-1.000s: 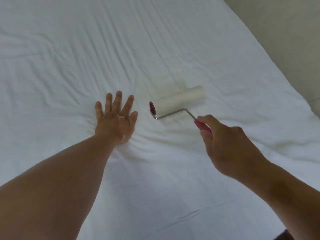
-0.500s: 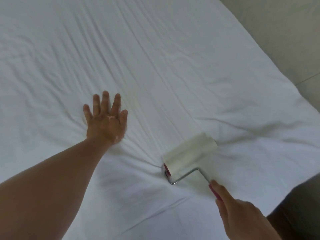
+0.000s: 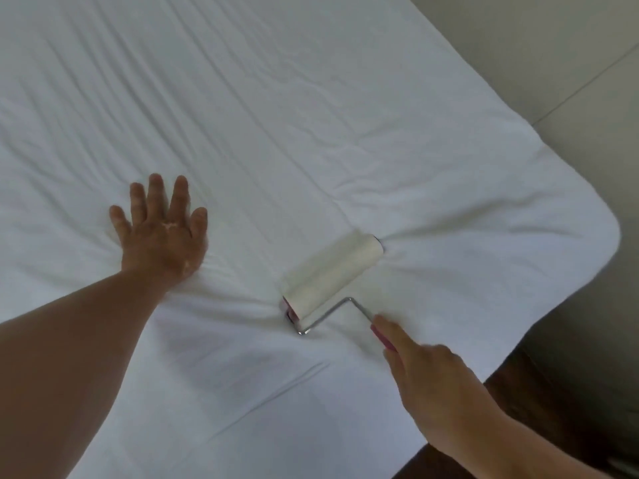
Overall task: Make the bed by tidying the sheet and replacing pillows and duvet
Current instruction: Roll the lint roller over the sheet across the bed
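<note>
A single wide-angle view looks from the person's head forward and steeply down onto the bed (image 3: pixel 311 98), close enough that it fills most of the picture. Both forearms enter from the lower edge, with the left hand (image 3: pixel 162 233) and right hand (image 3: pixel 432 385) near mid-frame, and the floor (image 3: pixel 570 63) shows past the bed's right edge.

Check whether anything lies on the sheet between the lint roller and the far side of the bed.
Nothing visible does. Beyond the lint roller, the sheet shows only creases. The left hand presses flat off to the roller's left, apart from it; the right hand holds the roller.
</note>
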Tool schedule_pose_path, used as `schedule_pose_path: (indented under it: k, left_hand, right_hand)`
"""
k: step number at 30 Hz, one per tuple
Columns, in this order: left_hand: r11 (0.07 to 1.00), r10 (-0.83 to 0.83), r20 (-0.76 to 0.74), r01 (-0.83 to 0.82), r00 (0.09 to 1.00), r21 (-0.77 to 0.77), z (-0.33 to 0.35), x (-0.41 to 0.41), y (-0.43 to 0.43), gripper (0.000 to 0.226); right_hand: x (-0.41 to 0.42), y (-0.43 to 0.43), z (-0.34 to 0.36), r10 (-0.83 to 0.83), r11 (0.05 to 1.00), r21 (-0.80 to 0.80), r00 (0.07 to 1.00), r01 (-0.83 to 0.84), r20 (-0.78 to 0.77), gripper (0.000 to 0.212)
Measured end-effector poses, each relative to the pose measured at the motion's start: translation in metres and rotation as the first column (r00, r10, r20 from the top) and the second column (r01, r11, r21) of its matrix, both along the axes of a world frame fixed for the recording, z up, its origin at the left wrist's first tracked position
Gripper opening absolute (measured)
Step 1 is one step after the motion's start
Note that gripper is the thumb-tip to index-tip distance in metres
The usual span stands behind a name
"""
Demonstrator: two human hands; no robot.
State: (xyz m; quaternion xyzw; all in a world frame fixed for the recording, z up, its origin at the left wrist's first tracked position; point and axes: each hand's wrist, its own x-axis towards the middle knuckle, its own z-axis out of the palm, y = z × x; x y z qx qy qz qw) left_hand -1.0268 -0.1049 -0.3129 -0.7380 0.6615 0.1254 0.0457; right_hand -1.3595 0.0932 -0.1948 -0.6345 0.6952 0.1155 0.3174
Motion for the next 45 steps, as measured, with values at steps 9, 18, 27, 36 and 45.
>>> schedule_pose_path:
  k: [9, 18, 27, 36, 45]
  left_hand:
    - [0.997, -0.077, 0.017, 0.077, 0.997, 0.001, 0.001, -0.051, 0.026, 0.075]
    - [0.996, -0.084, 0.072, 0.082, 0.994, 0.035, 0.004, -0.050, 0.026, 0.077]
    - [0.991, -0.125, 0.068, 0.121, 0.990, 0.056, 0.009, -0.053, 0.048, 0.076]
    - [0.973, -0.198, 0.095, 0.184, 0.976, 0.141, 0.015, -0.052, 0.103, 0.075]
    - [0.937, -0.233, 0.080, 0.202, 0.969, 0.285, 0.023, -0.048, 0.094, 0.076]
  right_hand:
    - [-0.045, 0.026, 0.074, -0.172, 0.985, 0.009, 0.984, 0.172, 0.049, 0.038]
    - [-0.031, -0.120, -0.006, -0.196, 0.955, -0.204, 0.975, 0.215, 0.108, 0.020]
    - [-0.092, 0.140, 0.008, -0.247, 0.963, 0.095, 0.968, 0.250, -0.040, 0.055]
    - [-0.086, 0.150, 0.068, -0.294, 0.952, 0.089, 0.956, 0.294, -0.015, 0.052]
    - [-0.029, 0.147, -0.007, -0.205, 0.979, 0.021, 0.975, 0.203, 0.092, 0.049]
